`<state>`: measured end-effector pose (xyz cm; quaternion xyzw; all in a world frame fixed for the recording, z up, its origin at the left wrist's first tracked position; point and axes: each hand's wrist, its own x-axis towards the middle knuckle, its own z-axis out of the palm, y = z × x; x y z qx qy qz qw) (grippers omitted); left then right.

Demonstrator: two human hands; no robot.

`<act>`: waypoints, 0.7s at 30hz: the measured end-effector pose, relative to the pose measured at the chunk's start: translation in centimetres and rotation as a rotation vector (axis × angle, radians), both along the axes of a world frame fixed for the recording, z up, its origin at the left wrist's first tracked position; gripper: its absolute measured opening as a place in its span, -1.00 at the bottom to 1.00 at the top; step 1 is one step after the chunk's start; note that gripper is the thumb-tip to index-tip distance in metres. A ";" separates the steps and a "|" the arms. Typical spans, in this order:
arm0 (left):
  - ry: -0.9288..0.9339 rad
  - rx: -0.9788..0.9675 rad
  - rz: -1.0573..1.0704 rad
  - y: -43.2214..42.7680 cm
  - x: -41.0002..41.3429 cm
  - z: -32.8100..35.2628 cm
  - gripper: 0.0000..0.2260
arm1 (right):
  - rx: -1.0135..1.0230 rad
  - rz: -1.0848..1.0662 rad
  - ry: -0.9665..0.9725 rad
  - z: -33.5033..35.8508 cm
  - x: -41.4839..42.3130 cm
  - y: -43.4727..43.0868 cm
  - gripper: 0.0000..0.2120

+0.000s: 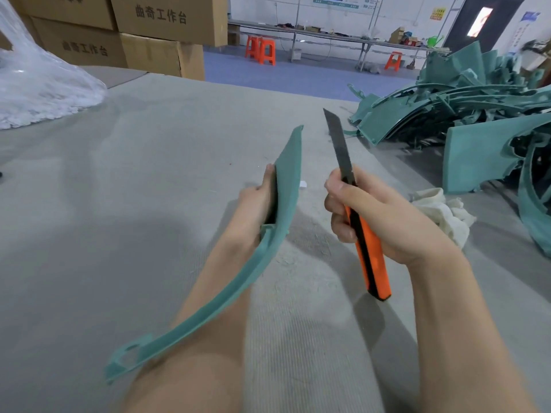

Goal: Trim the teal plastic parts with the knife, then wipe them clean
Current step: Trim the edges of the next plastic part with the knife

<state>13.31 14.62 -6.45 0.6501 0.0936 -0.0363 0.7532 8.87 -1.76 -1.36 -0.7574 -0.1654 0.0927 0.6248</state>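
**Knife and teal part held apart above grey worktable**

A person's left hand [258, 201] grips a long, curved teal plastic part [286, 180] just left of the knife [366, 248], fingers curled behind the part's broad upper end. Part and blade do not touch. The right hand [372, 213] is wrapped round the knife's orange handle, the extended blade pointing up and away. Both are held above the grey table [149, 174]. A crumpled white cloth [444, 210] lies just right of the knife, with a pile of teal parts [465, 93] further right. Cardboard boxes [89, 49] and a clear plastic bag [35, 84] stand well to the knife's left, and orange stools [261, 50] far beyond it
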 end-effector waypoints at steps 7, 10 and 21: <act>-0.047 0.278 0.222 0.8 1.3 -0.6 -0.54 | 0.019 0.030 0.119 -0.5 0.3 -0.6 -0.53; -0.067 0.338 0.263 0.7 1.7 -0.8 -0.55 | -0.025 -0.005 0.134 -0.8 0.5 -0.4 -0.47; -0.019 0.132 0.282 0.5 2.0 -1.4 -0.48 | -0.295 -0.230 -0.134 -1.7 1.2 0.0 -0.63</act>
